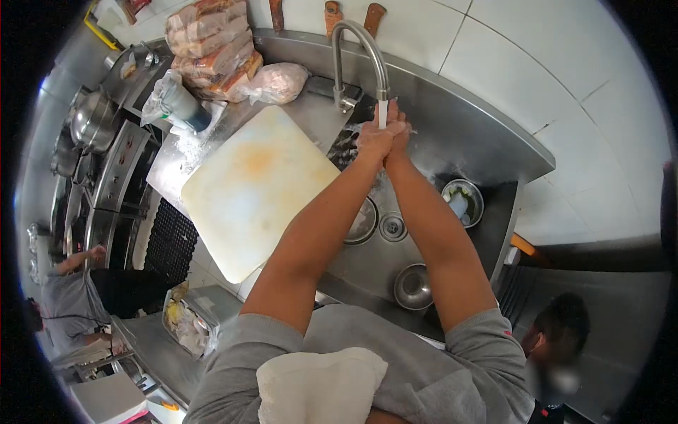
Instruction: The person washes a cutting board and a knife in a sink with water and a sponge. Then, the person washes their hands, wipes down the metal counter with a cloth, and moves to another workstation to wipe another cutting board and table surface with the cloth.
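Under the curved metal faucet [381, 71], my left hand [374, 138] and my right hand [397, 131] are pressed together, closed on each other. A white stream of water [383, 114] runs down onto them, and the fingers partly overlap and hide one another. Both arms reach over the steel sink [353, 272]. To the right of my right forearm, a metal bowl [462, 203] holds something green and a pale, bluish item. A second metal bowl [413, 286] lies lower in the sink, near the drain [393, 227]. Between the forearms a round metal rim shows in part.
A large white cutting board [254, 191] lies left of the sink. Behind it are stacked plastic-wrapped packages [212, 42], a bagged pink lump [277, 83] and a dark container [185, 109]. One person [78, 304] stands at far left; another person's head [561, 325] is at right.
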Motion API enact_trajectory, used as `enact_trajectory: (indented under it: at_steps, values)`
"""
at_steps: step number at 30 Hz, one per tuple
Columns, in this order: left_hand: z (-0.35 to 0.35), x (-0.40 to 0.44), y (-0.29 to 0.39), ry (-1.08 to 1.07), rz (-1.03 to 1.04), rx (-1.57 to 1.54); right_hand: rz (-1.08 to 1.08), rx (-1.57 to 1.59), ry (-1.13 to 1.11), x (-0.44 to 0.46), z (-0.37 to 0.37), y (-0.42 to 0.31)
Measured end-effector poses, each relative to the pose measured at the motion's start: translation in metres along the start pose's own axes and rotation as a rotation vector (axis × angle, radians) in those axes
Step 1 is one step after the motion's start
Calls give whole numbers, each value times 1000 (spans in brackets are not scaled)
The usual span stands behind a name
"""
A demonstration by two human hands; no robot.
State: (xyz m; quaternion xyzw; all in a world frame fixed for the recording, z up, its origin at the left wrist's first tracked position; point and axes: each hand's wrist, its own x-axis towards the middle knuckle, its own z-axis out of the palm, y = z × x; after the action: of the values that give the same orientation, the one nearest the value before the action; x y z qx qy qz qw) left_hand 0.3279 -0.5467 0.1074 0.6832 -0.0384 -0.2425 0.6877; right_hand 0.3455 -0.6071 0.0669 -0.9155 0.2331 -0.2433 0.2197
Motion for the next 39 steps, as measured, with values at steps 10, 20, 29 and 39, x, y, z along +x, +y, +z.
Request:
enact_trajectory:
  at_steps: [10, 20, 29, 39]
  values:
    - [15, -51, -40, 346, 833, 712, -234, -200, -379, -2, -7, 7]
    - [-24, 4, 16, 20, 122, 102, 163, 1032, -202, -63, -29, -15]
    - [-28, -55, -35, 48, -218, -485, 772, 1198, -543, -51, -8, -22]
    - [-135, -200, -60, -188, -53, -219, 1009, 1613, -478, 59, 90, -32]
